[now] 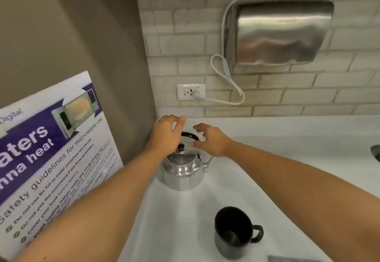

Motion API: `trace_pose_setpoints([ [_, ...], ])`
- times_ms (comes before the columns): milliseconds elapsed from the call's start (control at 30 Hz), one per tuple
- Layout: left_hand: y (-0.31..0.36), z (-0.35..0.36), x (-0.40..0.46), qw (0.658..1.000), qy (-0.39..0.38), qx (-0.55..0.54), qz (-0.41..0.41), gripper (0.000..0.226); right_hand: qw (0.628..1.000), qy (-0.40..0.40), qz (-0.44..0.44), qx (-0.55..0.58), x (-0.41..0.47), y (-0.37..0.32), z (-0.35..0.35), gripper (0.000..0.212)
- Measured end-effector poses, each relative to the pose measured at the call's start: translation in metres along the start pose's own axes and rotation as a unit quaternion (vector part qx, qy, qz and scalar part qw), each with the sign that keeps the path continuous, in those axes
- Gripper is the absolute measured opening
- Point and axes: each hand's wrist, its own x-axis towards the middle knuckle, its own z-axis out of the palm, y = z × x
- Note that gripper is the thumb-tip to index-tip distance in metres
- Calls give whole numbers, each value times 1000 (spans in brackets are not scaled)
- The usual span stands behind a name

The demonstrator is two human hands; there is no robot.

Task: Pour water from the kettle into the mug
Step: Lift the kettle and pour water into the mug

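1. Both hands hover over the kettle [182, 169] on the counter [267, 169]; the mug [233, 231] stands well apart, nearer the person.
2. The left hand [166, 136], fingers spread and empty, is nearer the handle [190, 135], just beneath it.
3. The right hand [213, 140] is open and empty, handle to its left.

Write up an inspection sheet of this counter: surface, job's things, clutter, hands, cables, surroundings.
Surface: white counter, bare around the things.
Job's things: steel kettle upright, lid on, black handle raised; dark mug upright, nearer the camera, apart from the kettle.
Clutter: grey item at the bottom edge, unclear.
Hands: left hand and right hand both open over the kettle, neither gripping.
Cables: white cord looped from the wall outlet up to the dispenser.
Surroundings: tiled wall, steel dispenser, microwave safety poster on the left.
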Motion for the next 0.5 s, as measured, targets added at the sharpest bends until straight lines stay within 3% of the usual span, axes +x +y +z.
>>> trace_pose_setpoints([
  [67,-11,6,10,1000,5,-11,-24,43,1000,28,-11,2,14,2,8,59],
  [233,-45,25,23,993,-2,-13,-115,51,993,103,-41,40,30,11,20,20],
  [500,-42,34,17,982,61,-70,-166,47,987,127,-38,89,19,14,24,25],
])
